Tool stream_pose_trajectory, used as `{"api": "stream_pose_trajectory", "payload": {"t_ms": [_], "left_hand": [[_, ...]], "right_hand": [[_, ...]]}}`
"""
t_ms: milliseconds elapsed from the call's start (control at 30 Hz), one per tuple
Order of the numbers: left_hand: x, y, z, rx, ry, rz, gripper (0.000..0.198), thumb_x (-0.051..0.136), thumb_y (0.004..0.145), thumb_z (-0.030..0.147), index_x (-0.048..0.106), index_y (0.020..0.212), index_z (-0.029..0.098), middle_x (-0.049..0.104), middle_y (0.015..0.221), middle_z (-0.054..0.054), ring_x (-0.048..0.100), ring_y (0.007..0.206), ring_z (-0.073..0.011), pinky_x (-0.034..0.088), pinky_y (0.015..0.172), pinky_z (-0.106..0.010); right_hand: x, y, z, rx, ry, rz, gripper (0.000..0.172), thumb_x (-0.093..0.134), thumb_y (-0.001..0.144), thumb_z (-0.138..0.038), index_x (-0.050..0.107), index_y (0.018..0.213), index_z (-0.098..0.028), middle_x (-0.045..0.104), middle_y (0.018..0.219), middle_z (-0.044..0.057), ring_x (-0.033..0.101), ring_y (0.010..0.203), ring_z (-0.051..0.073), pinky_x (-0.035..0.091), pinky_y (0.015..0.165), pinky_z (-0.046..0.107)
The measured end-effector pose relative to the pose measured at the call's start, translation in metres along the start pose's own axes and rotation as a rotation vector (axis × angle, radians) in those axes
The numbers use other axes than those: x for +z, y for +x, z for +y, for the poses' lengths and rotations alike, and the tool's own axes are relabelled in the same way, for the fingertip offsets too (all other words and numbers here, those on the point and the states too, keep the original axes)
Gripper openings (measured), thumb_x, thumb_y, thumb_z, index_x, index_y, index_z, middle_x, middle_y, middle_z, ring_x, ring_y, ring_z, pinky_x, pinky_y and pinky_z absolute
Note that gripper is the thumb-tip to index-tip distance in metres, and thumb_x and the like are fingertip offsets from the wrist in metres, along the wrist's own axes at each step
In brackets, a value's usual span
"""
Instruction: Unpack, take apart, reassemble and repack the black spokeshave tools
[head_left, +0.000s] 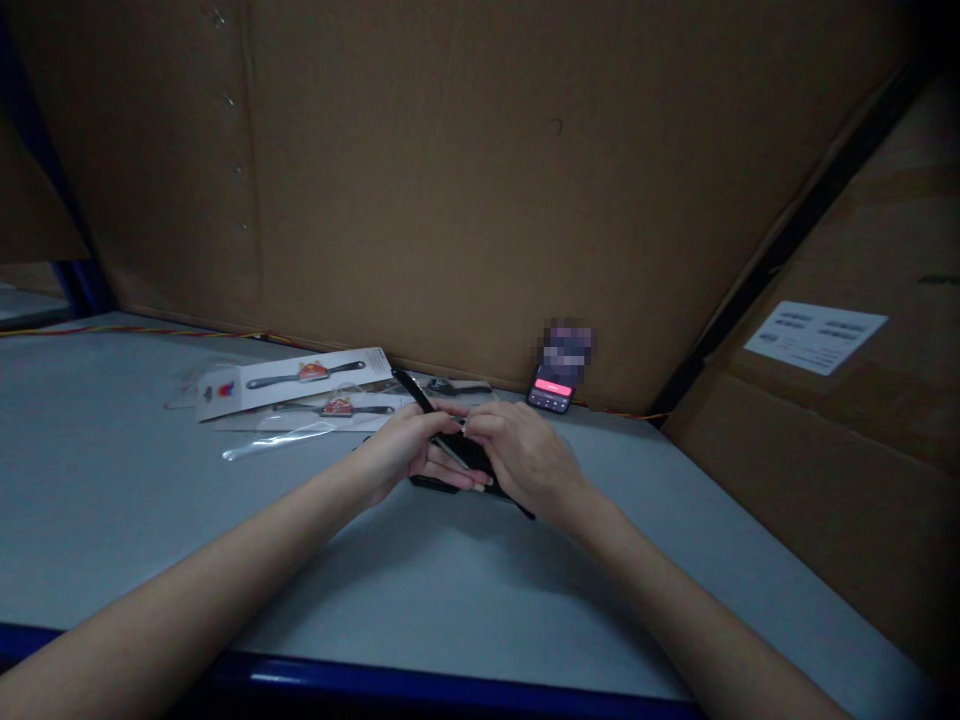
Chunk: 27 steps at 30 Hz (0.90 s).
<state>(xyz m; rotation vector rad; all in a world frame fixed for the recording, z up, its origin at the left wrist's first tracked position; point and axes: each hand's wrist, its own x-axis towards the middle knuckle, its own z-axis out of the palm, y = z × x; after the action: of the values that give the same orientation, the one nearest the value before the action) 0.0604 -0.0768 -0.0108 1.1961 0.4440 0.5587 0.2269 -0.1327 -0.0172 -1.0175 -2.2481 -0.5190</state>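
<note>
A long, flat black strap [459, 450] slants between my hands above the table. One end sticks up past my left thumb, and a dark tip shows below my right wrist. My left hand [401, 450] grips it from beneath, thumb on top and fingers behind it. Closed over its middle, my right hand [525, 455] pinches it with bent fingers. What lies between the right fingertips is hidden. Under my left hand, a dark flat object [435, 484] shows only in part.
Carded packs with strap-like items, one upper pack [225, 392] overlapping others, lie behind my left hand beside clear plastic wrapping [277, 440]. A lit phone [555, 385] leans on the cardboard wall [450, 200]. A labelled cardboard box [825, 420] stands right on the grey table [150, 500].
</note>
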Motion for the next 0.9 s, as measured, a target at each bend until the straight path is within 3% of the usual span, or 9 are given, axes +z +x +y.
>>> {"api": "stream_pose_trajectory", "payload": {"t_ms": [167, 267, 333, 433, 633, 900], "left_hand": [[0.001, -0.001, 0.001, 0.006, 0.037, 0.066, 0.043, 0.047, 0.079, 0.014, 0.039, 0.120, 0.008, 0.068, 0.072, -0.015, 0.068, 0.063, -0.0268, 0.056, 0.059, -0.037], [0.003, -0.002, 0.000, 0.030, 0.063, 0.099, 0.042, 0.049, 0.081, 0.020, 0.037, 0.120, 0.010, 0.068, 0.078, -0.017, 0.068, 0.063, -0.0260, 0.056, 0.060, -0.038], [0.004, -0.003, 0.001, 0.044, 0.091, 0.113, 0.041, 0.050, 0.082, 0.024, 0.038, 0.119, 0.010, 0.067, 0.083, -0.018, 0.068, 0.063, -0.0262, 0.056, 0.062, -0.040], [0.006, -0.003, 0.002, 0.050, 0.122, 0.135, 0.037, 0.049, 0.082, 0.023, 0.039, 0.116, 0.012, 0.066, 0.083, -0.016, 0.068, 0.062, -0.0261, 0.056, 0.062, -0.041], [0.007, -0.001, 0.000, 0.055, 0.141, 0.156, 0.035, 0.048, 0.080, 0.017, 0.040, 0.114, 0.013, 0.067, 0.072, -0.011, 0.067, 0.057, -0.0253, 0.056, 0.054, -0.037], [0.008, -0.001, 0.000, 0.081, 0.131, 0.204, 0.033, 0.049, 0.078, 0.015, 0.044, 0.111, 0.013, 0.066, 0.070, -0.009, 0.067, 0.056, -0.0247, 0.056, 0.053, -0.037]], "right_hand": [[-0.002, 0.001, -0.010, 0.215, 0.144, 0.086, 0.020, 0.046, 0.080, -0.012, 0.046, 0.097, -0.021, 0.060, 0.091, 0.005, 0.057, 0.083, 0.017, 0.042, 0.074, 0.031], [-0.003, 0.005, -0.015, 0.410, 0.111, 0.138, 0.017, 0.054, 0.079, -0.027, 0.048, 0.093, -0.021, 0.058, 0.084, 0.004, 0.056, 0.075, 0.017, 0.041, 0.067, 0.029], [-0.003, 0.007, -0.017, 0.459, 0.049, 0.091, 0.017, 0.055, 0.080, -0.037, 0.050, 0.081, -0.021, 0.058, 0.075, 0.002, 0.054, 0.070, 0.016, 0.039, 0.064, 0.029], [-0.003, 0.009, -0.018, 0.446, 0.014, -0.006, 0.022, 0.050, 0.085, -0.037, 0.051, 0.071, -0.020, 0.057, 0.068, 0.001, 0.052, 0.067, 0.016, 0.037, 0.062, 0.028], [-0.003, 0.009, -0.021, 0.415, 0.006, 0.013, 0.006, 0.050, 0.082, -0.021, 0.055, 0.080, -0.020, 0.059, 0.073, 0.002, 0.053, 0.070, 0.017, 0.037, 0.065, 0.028], [-0.006, 0.009, -0.021, 0.287, 0.020, -0.002, 0.019, 0.048, 0.079, -0.014, 0.060, 0.093, -0.021, 0.058, 0.088, 0.006, 0.053, 0.083, 0.020, 0.041, 0.072, 0.032]]}}
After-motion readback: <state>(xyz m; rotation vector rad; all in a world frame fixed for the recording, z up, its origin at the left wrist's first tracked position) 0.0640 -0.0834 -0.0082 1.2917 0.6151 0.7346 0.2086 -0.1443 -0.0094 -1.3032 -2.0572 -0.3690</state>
